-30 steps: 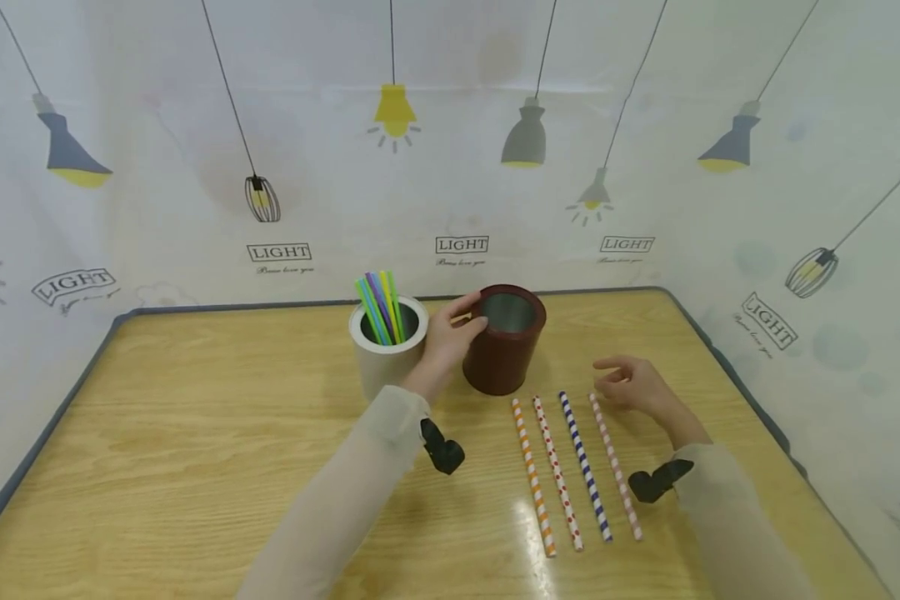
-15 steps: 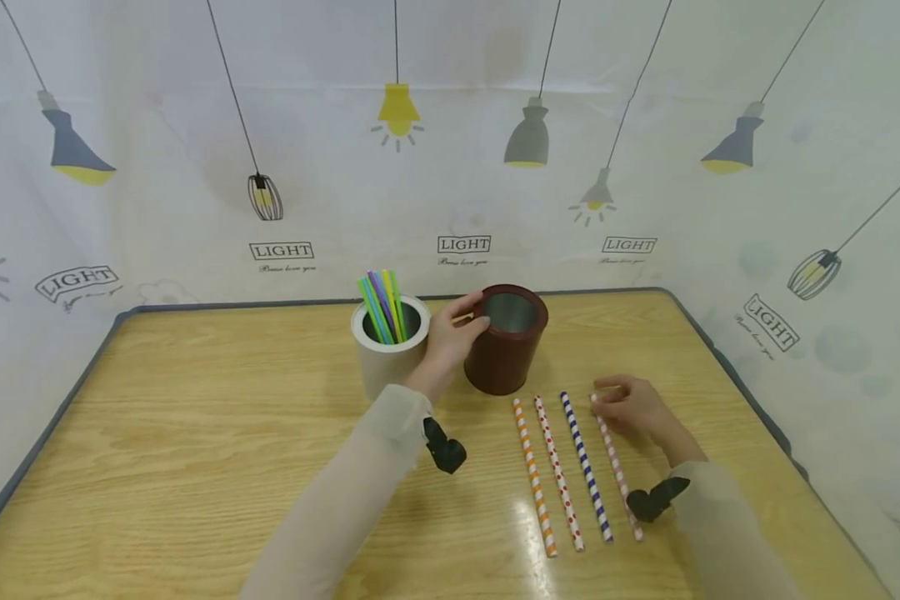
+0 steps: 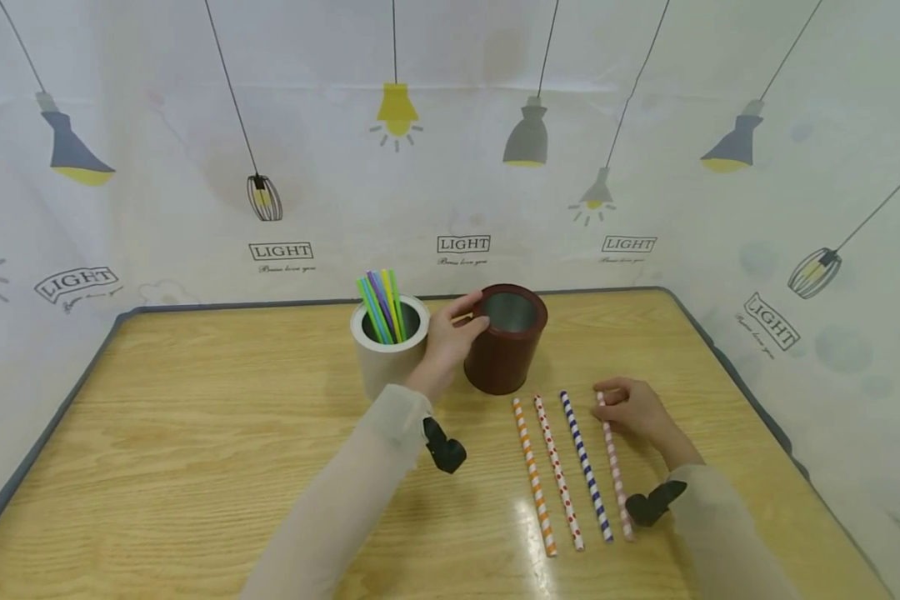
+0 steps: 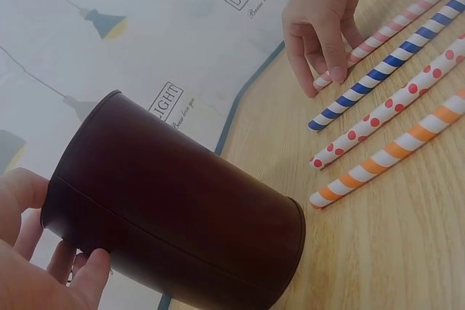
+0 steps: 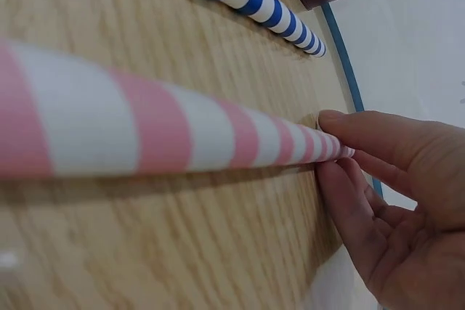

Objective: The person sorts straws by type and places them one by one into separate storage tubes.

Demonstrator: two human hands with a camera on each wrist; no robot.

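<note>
My right hand [image 3: 633, 408] pinches the far end of a pink-and-white striped paper straw [image 5: 189, 128] between thumb and fingers, low over the table. Beside it on the table lie a blue-striped straw [image 3: 585, 467], a red-dotted straw [image 3: 558, 471] and an orange-striped straw [image 3: 534, 479], in a row. With its thumb and fingers curved at the rim, my left hand [image 3: 446, 342] holds the side of an upright dark red cup [image 4: 174, 201]. The inside of this cup shows a grey wall with no straws in view.
Left of the dark red cup stands a white cup [image 3: 381, 371] with several bright plastic straws [image 3: 382, 308] in it, partly behind the left wrist. A lamp-print backdrop [image 3: 330, 167] rises behind the wooden table [image 3: 195, 433].
The right hand has come down onto the pink-striped straw, pinched its far end and shifted the straw slightly. The left hand stays at the dark red cup.
</note>
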